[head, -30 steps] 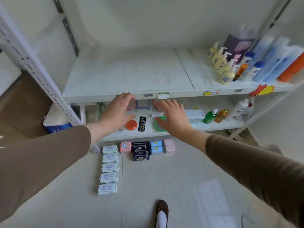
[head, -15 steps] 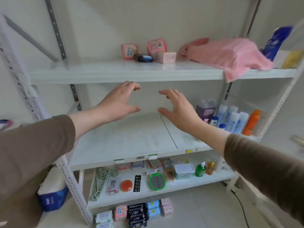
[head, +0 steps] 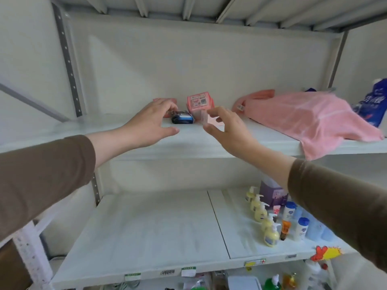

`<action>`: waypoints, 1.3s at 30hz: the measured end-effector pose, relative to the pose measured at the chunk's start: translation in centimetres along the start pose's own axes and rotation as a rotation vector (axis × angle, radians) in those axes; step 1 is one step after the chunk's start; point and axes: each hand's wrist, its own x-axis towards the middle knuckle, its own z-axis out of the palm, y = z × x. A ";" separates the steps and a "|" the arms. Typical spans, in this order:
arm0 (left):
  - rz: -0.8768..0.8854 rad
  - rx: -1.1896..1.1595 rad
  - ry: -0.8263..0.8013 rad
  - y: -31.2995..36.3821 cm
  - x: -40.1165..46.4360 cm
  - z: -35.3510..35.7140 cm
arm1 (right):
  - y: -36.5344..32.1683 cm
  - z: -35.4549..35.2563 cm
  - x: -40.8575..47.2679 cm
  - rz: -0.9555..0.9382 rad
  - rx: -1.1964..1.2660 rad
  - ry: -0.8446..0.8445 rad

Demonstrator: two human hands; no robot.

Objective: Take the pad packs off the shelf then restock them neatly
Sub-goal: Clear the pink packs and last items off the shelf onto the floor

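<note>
White metal shelving fills the view, and both hands are up at its upper shelf, where a small cluster of pad packs sits toward the back wall. The left hand has its fingers loosely spread and slightly curled, holding nothing; just past its fingertips lie a black-and-blue pack and, further back and mostly hidden behind the knuckles, a pink pack. The right hand is likewise spread with thumb apart from the fingers, holding nothing; a pale pink box shows between its thumb and forefinger, though whether skin touches it cannot be told, and a taller pink pack stands just behind those fingertips. Off to the outer side of the right hand's fingers, well apart, a pink towel drapes over the shelf edge beside a blue refill bag. The reach looks aimed at clearing these last packs. The risk is in the crowding: the packs stand close together, so fingers closing on one could nudge a neighbour backward against the wall or tip the tall pack over. A two-handed sweep forward could also push the small dark pack off the front edge onto the soap bottles on the shelf below.
</note>
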 end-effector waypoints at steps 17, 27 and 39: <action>-0.122 0.064 -0.026 -14.5 19.2 5.8 | 11.9 2.7 22.3 0.325 -0.126 -0.108; -0.234 0.135 0.007 -21.7 25.9 9.8 | 16.8 6.4 30.3 0.465 -0.152 -0.299; -0.394 0.184 -0.224 -29.4 30.6 11.8 | 17.2 10.4 33.3 0.566 0.117 -0.432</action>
